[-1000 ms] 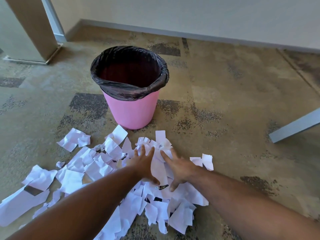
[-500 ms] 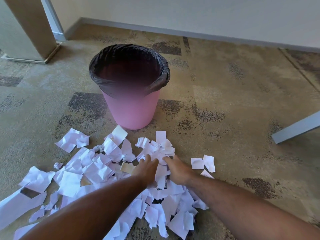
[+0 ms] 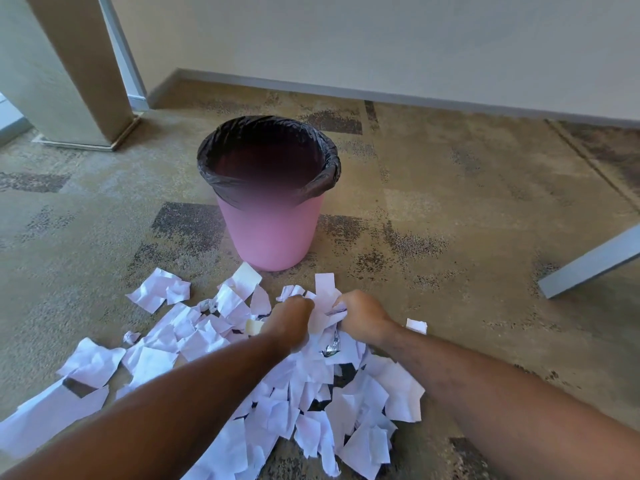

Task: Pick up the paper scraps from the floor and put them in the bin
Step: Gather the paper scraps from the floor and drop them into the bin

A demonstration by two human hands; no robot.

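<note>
Reaching forward, your left hand (image 3: 291, 315) and right hand (image 3: 360, 315) sit side by side at the 12 o'clock edge of the paper scraps (image 3: 277, 393), each grip curled tight round a bunch of white scraps gathered between them. The rest of the scraps lie spread over the carpeted floor (image 3: 467, 220) from 6 to 9 o'clock. The pink bin (image 3: 272, 233), lined with a black bag (image 3: 211, 161), stands upright just beyond at 12 o'clock.
</note>
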